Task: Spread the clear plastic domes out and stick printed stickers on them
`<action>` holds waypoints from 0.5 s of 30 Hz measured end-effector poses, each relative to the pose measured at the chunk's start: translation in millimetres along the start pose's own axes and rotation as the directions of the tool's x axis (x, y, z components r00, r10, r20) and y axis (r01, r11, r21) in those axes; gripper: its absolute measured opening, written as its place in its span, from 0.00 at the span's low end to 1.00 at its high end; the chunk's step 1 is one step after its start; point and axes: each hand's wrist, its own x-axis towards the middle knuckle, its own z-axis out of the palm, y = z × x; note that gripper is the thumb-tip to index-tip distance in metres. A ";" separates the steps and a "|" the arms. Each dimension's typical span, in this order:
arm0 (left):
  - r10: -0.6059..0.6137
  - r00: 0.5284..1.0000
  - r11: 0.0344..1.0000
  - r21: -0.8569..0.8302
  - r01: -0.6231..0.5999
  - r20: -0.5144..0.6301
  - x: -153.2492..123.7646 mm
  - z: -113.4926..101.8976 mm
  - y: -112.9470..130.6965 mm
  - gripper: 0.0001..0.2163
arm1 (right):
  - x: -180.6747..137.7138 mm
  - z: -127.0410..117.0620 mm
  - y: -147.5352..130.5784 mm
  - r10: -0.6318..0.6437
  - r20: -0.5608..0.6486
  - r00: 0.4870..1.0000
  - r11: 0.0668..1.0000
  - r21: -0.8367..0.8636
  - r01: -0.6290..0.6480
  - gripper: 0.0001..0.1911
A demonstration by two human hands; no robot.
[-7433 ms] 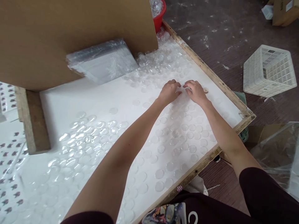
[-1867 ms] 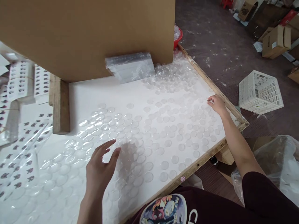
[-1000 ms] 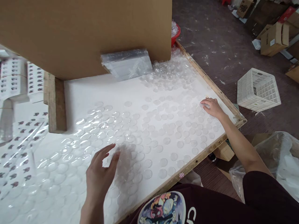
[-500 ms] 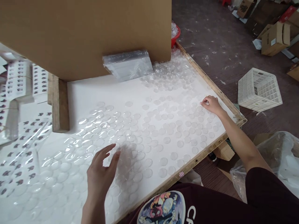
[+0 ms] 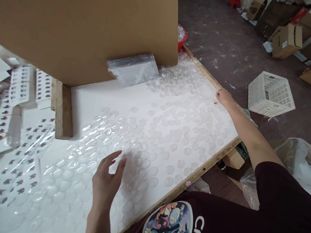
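My left hand (image 5: pixel 108 174) hovers over the white board (image 5: pixel 89 97), thumb and fingers apart, with nothing between them. Below and around it lie many clear round domed discs (image 5: pixel 154 182), some catching the light. At the board's far right, my right hand (image 5: pixel 224 97) is closed, its fingertips curled down beside the wooden edge strip (image 5: pixel 206 72). Whatever the fingers hold, if anything, is hidden. Just below those fingertips shows a small brown-orange speck (image 5: pixel 215 102), too small to name.
A large cardboard panel (image 5: pixel 92 35) stands at the back, with a plastic-wrapped pack (image 5: pixel 136 69) against it. Heaped clear pieces (image 5: pixel 179 74) lie beside it. A wooden block (image 5: pixel 63 111) and printed sheets (image 5: pixel 26 155) are at left. A white crate (image 5: pixel 270 94) sits on the floor.
My right hand has moved up and right, from over the discs to the wooden edge. A small brown-orange speck now shows below it. My left hand has barely moved.
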 end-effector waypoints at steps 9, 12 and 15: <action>-0.015 1.000 1.000 0.020 0.015 -0.020 -5.9 -8.5 -5.9 0.19 | -21.3 -4.3 2.9 0.293 0.310 0.904 0.705 0.568 -0.424 0.08; -0.004 1.000 1.000 0.013 0.004 0.004 -6.2 -4.7 -1.9 0.19 | -34.8 -8.1 11.7 0.340 0.296 0.893 0.693 0.563 -0.451 0.10; 0.008 1.000 1.000 0.027 -0.008 0.009 -6.9 -1.9 4.9 0.19 | -41.5 -10.7 19.0 0.397 0.221 0.891 0.707 0.545 -0.450 0.11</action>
